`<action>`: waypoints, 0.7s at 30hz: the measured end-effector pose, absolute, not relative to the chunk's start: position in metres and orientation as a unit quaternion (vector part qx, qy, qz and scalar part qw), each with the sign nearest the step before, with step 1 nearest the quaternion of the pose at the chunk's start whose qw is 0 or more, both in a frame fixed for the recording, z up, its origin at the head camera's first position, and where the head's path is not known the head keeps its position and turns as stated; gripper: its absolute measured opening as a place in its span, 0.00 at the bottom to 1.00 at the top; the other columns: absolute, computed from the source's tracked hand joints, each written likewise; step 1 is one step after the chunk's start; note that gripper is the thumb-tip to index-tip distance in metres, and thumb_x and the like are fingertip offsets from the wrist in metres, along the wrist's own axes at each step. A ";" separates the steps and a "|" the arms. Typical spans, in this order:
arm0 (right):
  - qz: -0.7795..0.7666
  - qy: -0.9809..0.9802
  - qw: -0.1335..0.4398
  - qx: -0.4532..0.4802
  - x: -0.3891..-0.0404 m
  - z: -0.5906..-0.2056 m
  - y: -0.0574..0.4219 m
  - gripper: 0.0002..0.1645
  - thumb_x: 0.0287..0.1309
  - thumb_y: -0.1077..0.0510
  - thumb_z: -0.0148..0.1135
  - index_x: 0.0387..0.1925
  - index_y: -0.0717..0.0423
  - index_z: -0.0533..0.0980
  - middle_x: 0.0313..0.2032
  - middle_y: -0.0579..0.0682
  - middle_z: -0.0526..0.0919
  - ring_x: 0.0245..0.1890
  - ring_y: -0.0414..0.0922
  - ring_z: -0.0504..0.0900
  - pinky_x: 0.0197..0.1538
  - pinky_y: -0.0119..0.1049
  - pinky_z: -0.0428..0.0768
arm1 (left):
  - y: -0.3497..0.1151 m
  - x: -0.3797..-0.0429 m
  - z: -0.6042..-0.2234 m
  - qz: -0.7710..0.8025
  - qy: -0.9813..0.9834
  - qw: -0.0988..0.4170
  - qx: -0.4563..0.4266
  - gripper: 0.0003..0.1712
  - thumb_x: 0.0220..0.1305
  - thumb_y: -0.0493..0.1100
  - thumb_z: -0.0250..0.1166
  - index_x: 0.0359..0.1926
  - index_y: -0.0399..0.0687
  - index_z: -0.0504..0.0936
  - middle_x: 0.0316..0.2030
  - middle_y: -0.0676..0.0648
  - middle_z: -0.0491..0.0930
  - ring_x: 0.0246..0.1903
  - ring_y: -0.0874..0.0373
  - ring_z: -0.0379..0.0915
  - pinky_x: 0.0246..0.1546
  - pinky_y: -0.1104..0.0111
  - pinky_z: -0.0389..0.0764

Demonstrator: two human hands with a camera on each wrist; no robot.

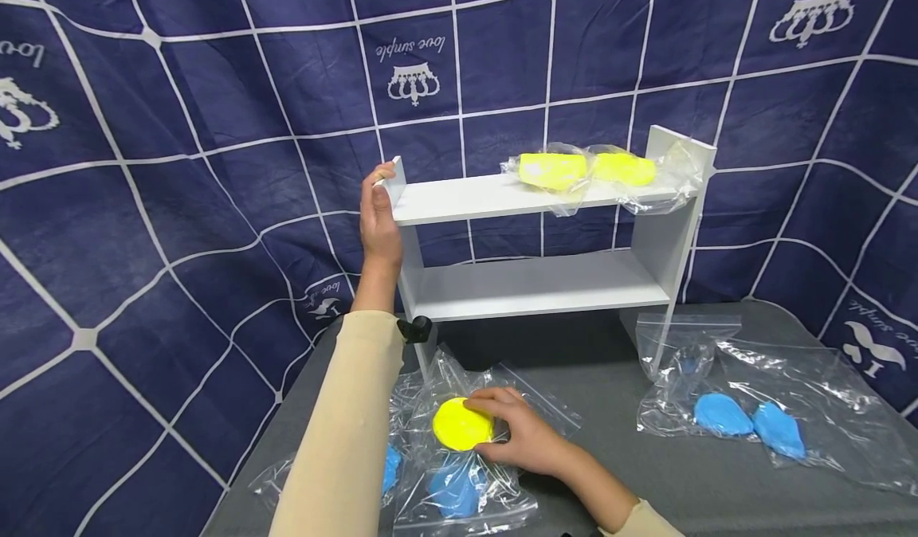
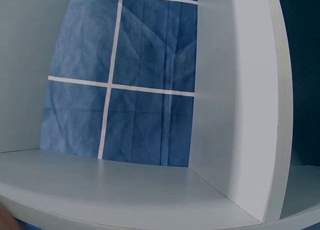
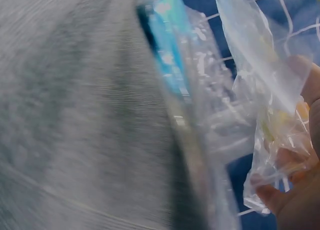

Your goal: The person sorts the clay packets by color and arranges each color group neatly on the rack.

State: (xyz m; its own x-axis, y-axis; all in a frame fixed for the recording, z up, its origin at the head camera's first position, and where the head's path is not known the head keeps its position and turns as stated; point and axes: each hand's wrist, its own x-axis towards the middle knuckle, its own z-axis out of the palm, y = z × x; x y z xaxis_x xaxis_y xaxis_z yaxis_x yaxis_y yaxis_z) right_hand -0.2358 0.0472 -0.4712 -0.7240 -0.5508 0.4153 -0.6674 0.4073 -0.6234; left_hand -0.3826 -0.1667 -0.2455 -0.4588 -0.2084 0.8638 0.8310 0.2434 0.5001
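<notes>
2 shelved bags (image 1: 681, 180) hold yellow lumps (image 1: 552, 170); right fingers (image 1: 496, 405) grasp a bagged disc (image 1: 455, 425), left fingers (image 1: 370, 190) the shelf (image 1: 459, 199).

Left hand high, right hand low, both gripping

The left arm (image 1: 344, 425) reaches up and forward from the bottom edge of the head view, its pale sleeve (image 1: 358, 362) ending at the wrist. The left hand (image 1: 382, 222) stands upright above it, fingers (image 1: 383, 170) bent over at the top, thumb in front. The right forearm (image 1: 598, 485) slants in from the lower right, bare above its cuff (image 1: 638, 521). The right hand (image 1: 523, 429) points leftward, fingers arched above and thumb (image 1: 493, 451) below in a pinch; the right wrist view catches only part of it
</notes>
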 end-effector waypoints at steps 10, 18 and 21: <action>0.409 -0.814 0.153 0.384 -0.229 -0.428 0.068 0.39 0.44 0.63 0.78 0.61 0.52 0.77 0.61 0.48 0.78 0.58 0.46 0.72 0.54 0.37 0.82 | -0.167 -0.381 -0.245 -0.572 -0.628 0.467 -0.245 0.18 0.76 0.31 0.35 0.52 0.26 0.70 0.63 0.35 0.73 0.69 0.46 0.64 0.73 0.69 0.58; 0.392 -0.805 0.200 0.399 -0.221 -0.390 0.086 0.39 0.45 0.63 0.77 0.62 0.51 0.76 0.63 0.49 0.76 0.57 0.44 0.70 0.53 0.37 0.83 | -0.157 -0.356 -0.233 -0.577 -0.628 0.457 -0.252 0.17 0.75 0.29 0.36 0.51 0.20 0.68 0.62 0.27 0.71 0.69 0.39 0.63 0.73 0.69 0.59; 0.374 -0.803 0.224 0.406 -0.218 -0.374 0.093 0.39 0.45 0.62 0.77 0.63 0.51 0.76 0.63 0.49 0.75 0.58 0.44 0.70 0.53 0.39 0.82 | -0.154 -0.349 -0.230 -0.578 -0.628 0.458 -0.250 0.16 0.75 0.29 0.36 0.50 0.20 0.68 0.61 0.27 0.71 0.69 0.40 0.63 0.73 0.69 0.59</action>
State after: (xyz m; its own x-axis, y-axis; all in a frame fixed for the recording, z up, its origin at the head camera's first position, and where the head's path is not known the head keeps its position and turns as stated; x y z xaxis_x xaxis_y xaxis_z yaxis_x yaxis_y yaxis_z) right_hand -0.2183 0.0932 -0.3740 -0.5701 -0.4853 0.6629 -0.8197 0.3904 -0.4191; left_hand -0.3494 -0.1541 -0.2299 -0.4558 -0.2158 0.8635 0.8427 0.2076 0.4967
